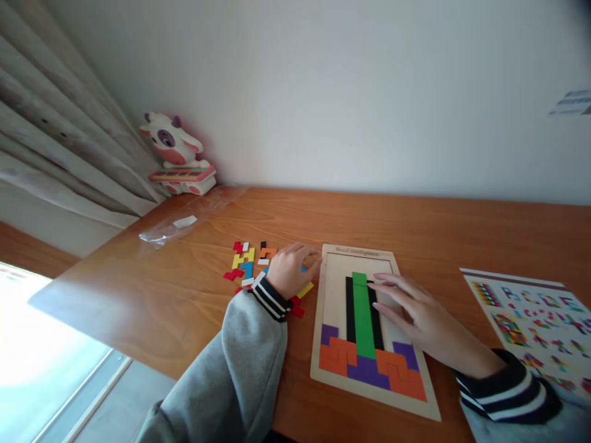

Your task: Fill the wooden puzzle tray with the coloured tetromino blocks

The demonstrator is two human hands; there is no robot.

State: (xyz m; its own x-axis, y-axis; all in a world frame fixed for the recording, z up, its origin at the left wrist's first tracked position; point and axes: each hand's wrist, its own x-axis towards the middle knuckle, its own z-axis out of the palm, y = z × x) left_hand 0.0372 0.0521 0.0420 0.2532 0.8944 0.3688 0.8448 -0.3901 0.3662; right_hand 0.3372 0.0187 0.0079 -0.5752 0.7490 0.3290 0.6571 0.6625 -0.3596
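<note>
My left hand (293, 271) hovers over or rests among a scatter of loose coloured puzzle pieces, just left of the wooden puzzle board (375, 406). Its fingers curve toward the board's edge, with a gap between thumb and forefinger and nothing visible in it. A yellow piece (305, 290) and a red piece (297, 307) lie beside it. My right hand (406, 304) reaches over the board, fingers spread, tips at the right-hand black strip. Green pieces (363, 314) stand in a column between black strips (350, 311), above orange (339, 357) and purple pieces (368, 372).
A printed pattern sheet (530, 320) lies at the right. Clear plastic wrapping (196, 216) lies at the back left, near a cow-shaped toy keyboard (180, 157). A curtain (69, 123) hangs at the left, and a wall (369, 98) borders the wooden table (194, 295).
</note>
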